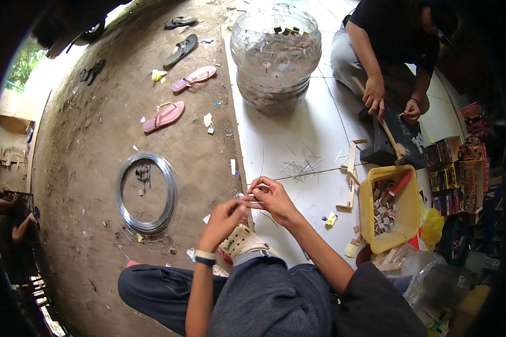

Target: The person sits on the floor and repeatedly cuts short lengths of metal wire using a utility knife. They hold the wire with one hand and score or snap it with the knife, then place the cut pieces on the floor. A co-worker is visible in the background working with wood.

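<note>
Close together above my lap, my left hand and my right hand meet at the fingertips. A thin wire rises from my right hand's pinched fingers. The left fingers are pinched beside them; what they hold, if anything, is too small to make out. Ahead on the white tiles lies a loose pile of cut wire pieces. To the left, a coil of silvery wire rests on the dirt ground.
A large clear plastic jar of small pieces stands ahead. At the right, a co-worker bends over a dark block with a stick. Nearer are a yellow bin of small pieces and a wooden frame. Sandals lie left.
</note>
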A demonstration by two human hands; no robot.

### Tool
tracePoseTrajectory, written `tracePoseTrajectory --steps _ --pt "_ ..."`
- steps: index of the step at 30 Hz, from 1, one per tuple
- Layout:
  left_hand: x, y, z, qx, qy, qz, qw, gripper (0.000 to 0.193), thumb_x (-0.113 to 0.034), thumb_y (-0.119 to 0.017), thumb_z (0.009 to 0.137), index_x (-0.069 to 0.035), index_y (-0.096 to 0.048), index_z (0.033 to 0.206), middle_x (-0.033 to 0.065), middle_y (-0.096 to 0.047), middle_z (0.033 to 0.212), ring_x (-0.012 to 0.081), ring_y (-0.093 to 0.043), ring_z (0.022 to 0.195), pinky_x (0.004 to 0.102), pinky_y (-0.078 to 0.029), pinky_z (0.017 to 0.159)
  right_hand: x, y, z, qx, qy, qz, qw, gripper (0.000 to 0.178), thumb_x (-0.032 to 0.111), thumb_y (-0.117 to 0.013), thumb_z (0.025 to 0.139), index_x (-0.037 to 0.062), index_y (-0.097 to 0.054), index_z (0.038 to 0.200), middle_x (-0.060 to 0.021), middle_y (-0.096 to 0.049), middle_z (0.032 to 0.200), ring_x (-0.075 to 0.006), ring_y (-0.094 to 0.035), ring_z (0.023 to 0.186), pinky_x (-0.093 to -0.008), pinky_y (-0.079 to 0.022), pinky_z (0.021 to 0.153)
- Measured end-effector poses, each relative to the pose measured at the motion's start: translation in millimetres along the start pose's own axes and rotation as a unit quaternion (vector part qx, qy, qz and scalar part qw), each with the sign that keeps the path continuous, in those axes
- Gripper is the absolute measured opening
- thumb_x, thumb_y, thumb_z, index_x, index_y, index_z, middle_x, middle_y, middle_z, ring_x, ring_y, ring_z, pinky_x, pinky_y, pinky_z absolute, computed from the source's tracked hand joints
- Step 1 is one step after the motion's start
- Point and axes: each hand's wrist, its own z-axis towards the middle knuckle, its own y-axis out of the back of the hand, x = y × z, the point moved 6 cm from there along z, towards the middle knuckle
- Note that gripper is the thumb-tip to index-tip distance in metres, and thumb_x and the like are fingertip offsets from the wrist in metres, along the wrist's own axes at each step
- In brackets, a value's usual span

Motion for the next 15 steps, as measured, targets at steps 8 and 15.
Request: tracePoseTrajectory --steps 8,15 --pt "-45.1 -69.4 31.3 -0.250 -0.143 0.114 0.951 0.019 -0.015 -0.058 0.102 0.000 -0.066 0.111 0.0119 -0.069 0.080 0.0189 -0.066 0.069 0.0330 -0.051 0.063 13.9 36.0 -22.0 -0.117 0.044 -0.019 0.992 0.012 0.003 -0.066 0.096 0.0033 -0.069 0.108 -0.0025 -0.069 0.095 -0.0122 -0.068 0.089 -0.0294 -0.059 0.082" --pt "-44.8 -95.5 23.5 -0.243 -0.157 0.057 0.956 0.017 -0.011 -0.064 0.097 -0.002 -0.077 0.104 0.0075 -0.067 0.066 0.0105 -0.060 0.058 0.0286 -0.046 0.055 20.9 80.0 -31.1 -0.166 0.073 0.062 0.981 0.015 0.006 -0.073 0.093 0.0060 -0.072 0.108 0.0009 -0.068 0.092 -0.0090 -0.063 0.081 -0.0229 -0.051 0.076"
